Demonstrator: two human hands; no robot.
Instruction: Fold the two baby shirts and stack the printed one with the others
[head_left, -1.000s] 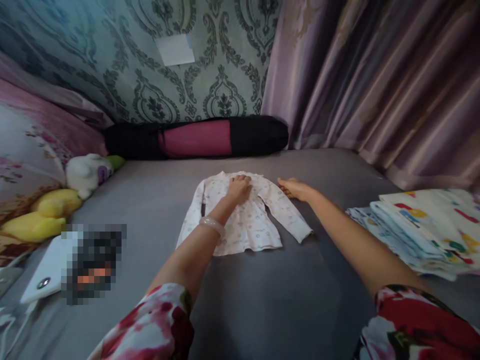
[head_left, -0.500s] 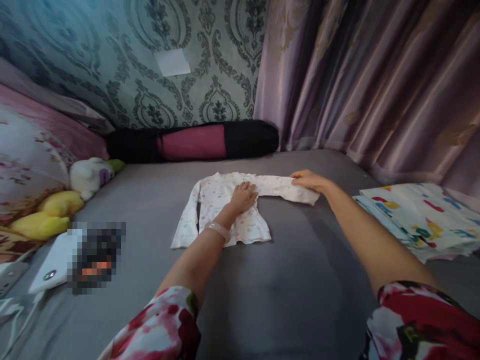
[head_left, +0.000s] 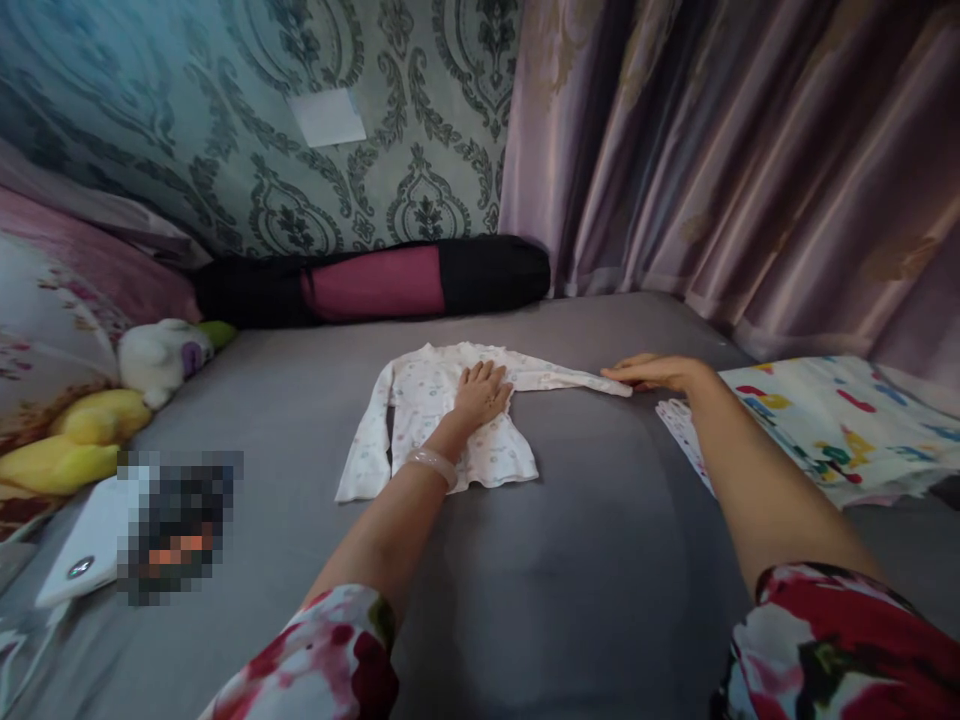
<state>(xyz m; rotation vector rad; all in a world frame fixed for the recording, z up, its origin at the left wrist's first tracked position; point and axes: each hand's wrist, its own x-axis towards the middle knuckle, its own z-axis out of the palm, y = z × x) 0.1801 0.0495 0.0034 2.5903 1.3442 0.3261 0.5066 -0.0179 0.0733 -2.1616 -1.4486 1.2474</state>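
Observation:
A small white long-sleeved shirt (head_left: 427, 400) with a faint print lies spread on the grey bed sheet (head_left: 570, 560). Flat on its chest rests my left hand (head_left: 481, 393), fingers stretched out, with a pale bangle (head_left: 433, 465) on the wrist. The shirt's right-hand sleeve (head_left: 559, 376) reaches sideways and looks narrow toward the cuff. My right hand (head_left: 656, 372) is at that cuff, its fingers straight and touching the upper edge; the thumb is hard to make out. The other sleeve (head_left: 367, 440) slants down to the left.
At the right lies a folded pile of cloth with a colourful print (head_left: 847, 410). A long black and maroon bag (head_left: 375, 283) runs along the wall. Plush toys (head_left: 161, 360), a white device with a cable (head_left: 94, 540) and a blurred-out item (head_left: 180, 530) are at the left.
My right hand has shifted right along the sleeve to its cuff, and its fingers have straightened. The sleeve looks narrower. My left hand stays on the chest. The view has turned slightly right.

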